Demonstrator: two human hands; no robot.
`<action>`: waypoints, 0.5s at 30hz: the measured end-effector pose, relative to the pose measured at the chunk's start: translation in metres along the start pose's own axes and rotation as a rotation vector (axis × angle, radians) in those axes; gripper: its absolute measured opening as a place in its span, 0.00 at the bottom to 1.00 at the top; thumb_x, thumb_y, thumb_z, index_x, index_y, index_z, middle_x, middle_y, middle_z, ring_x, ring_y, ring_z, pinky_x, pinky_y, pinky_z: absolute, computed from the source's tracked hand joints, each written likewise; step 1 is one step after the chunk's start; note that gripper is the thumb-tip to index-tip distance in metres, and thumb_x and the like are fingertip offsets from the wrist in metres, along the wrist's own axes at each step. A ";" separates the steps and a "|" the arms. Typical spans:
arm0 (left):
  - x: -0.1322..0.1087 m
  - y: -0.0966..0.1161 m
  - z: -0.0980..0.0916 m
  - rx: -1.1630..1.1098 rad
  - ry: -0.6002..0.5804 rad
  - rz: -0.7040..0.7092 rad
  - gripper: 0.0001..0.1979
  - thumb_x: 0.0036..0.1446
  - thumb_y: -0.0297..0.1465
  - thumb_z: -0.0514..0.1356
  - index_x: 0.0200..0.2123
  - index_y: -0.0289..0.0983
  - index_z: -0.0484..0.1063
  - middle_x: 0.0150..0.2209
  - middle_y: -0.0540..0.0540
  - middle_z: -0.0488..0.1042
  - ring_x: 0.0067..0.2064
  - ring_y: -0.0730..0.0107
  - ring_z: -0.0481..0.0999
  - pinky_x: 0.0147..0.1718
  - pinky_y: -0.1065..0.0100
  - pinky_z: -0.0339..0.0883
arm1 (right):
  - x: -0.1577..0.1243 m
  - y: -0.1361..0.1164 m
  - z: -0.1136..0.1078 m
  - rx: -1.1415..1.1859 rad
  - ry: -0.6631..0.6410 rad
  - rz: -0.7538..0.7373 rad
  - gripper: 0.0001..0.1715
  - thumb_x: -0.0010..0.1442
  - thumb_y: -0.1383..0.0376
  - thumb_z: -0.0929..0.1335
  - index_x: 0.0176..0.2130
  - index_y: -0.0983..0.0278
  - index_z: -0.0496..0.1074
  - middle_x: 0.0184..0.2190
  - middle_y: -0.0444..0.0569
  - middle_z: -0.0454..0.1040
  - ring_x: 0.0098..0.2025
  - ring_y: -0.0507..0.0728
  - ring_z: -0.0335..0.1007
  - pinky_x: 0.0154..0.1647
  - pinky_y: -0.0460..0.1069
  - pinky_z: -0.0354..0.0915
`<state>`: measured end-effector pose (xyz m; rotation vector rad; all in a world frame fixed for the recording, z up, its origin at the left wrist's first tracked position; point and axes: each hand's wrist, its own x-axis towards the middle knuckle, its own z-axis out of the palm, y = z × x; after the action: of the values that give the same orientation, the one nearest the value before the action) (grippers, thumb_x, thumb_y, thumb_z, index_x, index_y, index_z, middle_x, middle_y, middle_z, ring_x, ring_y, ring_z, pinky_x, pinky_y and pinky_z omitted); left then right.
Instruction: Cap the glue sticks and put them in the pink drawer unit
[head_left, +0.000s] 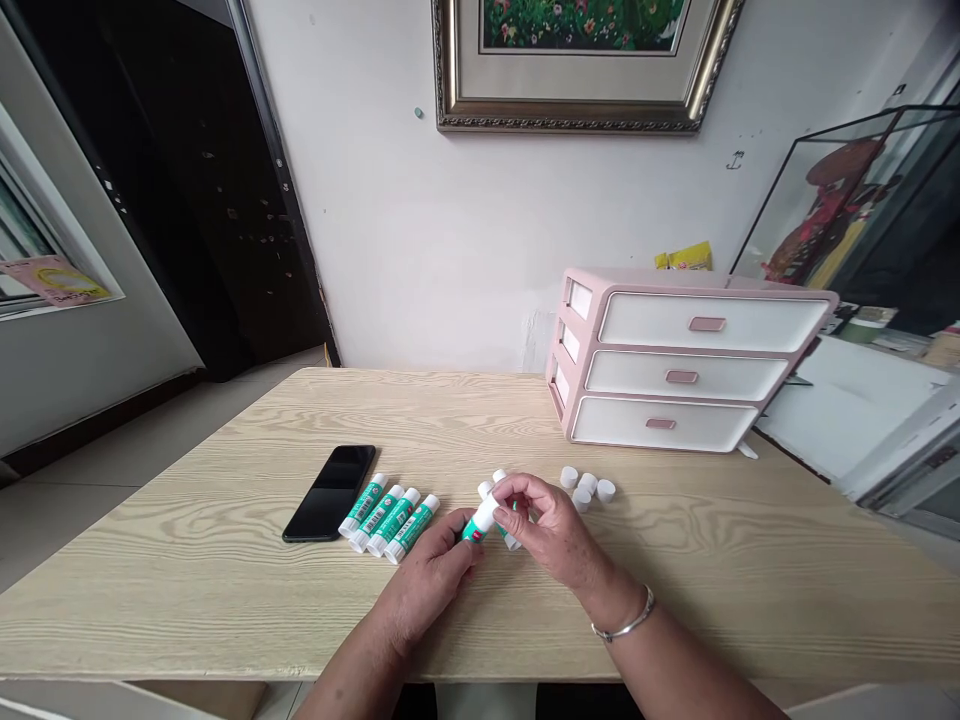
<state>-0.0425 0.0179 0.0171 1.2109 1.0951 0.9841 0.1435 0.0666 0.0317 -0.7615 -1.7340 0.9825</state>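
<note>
My left hand (439, 565) is wrapped round the lower part of a green and white glue stick (474, 528), which is tilted up to the right. The thumb and fingers of my right hand (551, 525) pinch its white top end; whether that end is a separate cap cannot be made out. Beyond my right hand lie more glue sticks (500, 476), mostly hidden by my fingers. To the left, several glue sticks (394, 520) lie side by side at a slant. Several loose white caps (583, 485) are clustered right of my right hand.
A black phone (330, 493) lies left of the row of glue sticks. A pink and white drawer unit (682, 360) stands at the table's back right, with a yellow packet (686, 257) behind its top. The wooden table (225, 600) ends in front of me.
</note>
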 end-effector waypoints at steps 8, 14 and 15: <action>-0.003 0.000 0.002 -0.072 0.013 0.116 0.19 0.61 0.48 0.59 0.32 0.37 0.73 0.27 0.50 0.67 0.26 0.72 0.63 0.23 0.71 0.57 | -0.005 -0.004 0.001 -0.050 -0.084 -0.032 0.11 0.61 0.57 0.73 0.42 0.60 0.77 0.36 0.46 0.79 0.36 0.54 0.72 0.37 0.49 0.67; 0.002 -0.011 -0.003 -0.172 0.093 0.113 0.32 0.57 0.62 0.56 0.26 0.36 0.72 0.22 0.51 0.64 0.20 0.76 0.60 0.18 0.71 0.53 | 0.000 0.016 -0.012 -0.165 0.216 0.070 0.16 0.66 0.51 0.68 0.39 0.61 0.76 0.34 0.48 0.79 0.33 0.56 0.72 0.35 0.50 0.68; 0.003 -0.012 -0.004 -0.183 0.103 0.104 0.32 0.57 0.62 0.56 0.24 0.37 0.71 0.21 0.51 0.63 0.20 0.76 0.59 0.17 0.72 0.52 | 0.002 0.018 -0.014 -0.217 0.264 0.095 0.17 0.66 0.50 0.67 0.39 0.61 0.76 0.33 0.48 0.79 0.34 0.56 0.73 0.34 0.50 0.68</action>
<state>-0.0455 0.0202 0.0049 1.0865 1.0058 1.2107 0.1575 0.0805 0.0197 -1.0717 -1.5999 0.7248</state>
